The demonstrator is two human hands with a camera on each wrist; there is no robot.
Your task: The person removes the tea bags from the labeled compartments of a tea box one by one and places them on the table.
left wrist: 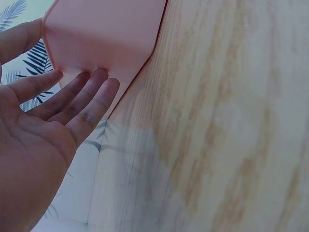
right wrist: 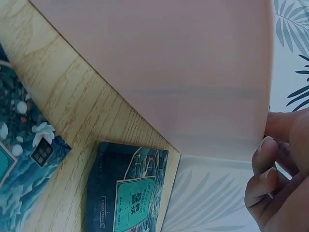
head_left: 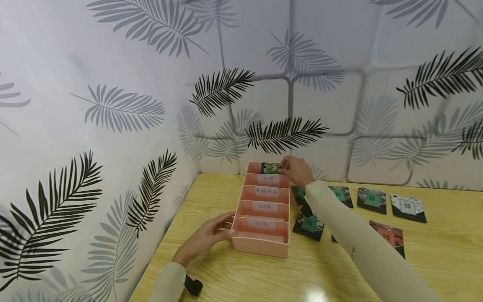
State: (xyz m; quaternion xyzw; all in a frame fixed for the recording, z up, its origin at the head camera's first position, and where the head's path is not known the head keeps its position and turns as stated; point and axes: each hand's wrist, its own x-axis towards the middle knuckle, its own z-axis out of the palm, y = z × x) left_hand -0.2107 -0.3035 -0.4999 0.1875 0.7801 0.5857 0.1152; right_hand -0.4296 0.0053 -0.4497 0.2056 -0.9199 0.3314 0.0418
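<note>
A pink divided box (head_left: pixel 260 246) stands on the wooden table, its cross walls bearing labels in Chinese characters. At its far end my right hand (head_left: pixel 297 171) pinches the edge of a green-patterned tea packet (head_left: pixel 270 168), which sits in the rearmost compartment. The box wall hides that packet in the right wrist view, where the curled fingers (right wrist: pixel 263 186) show at the rim. My left hand (head_left: pixel 206 235) touches the near left corner of the box. In the left wrist view its fairly straight fingers (left wrist: pixel 99 96) rest against the pink side, with the thumb up by the rim.
Several tea packets lie right of the box, among them a dark one with a teal label (head_left: pixel 309 225), a red one (head_left: pixel 388 235) and a silver-labelled one (head_left: pixel 408 207). My right forearm passes over some of them. A leaf-patterned wall (head_left: pixel 320 105) borders the table behind and left.
</note>
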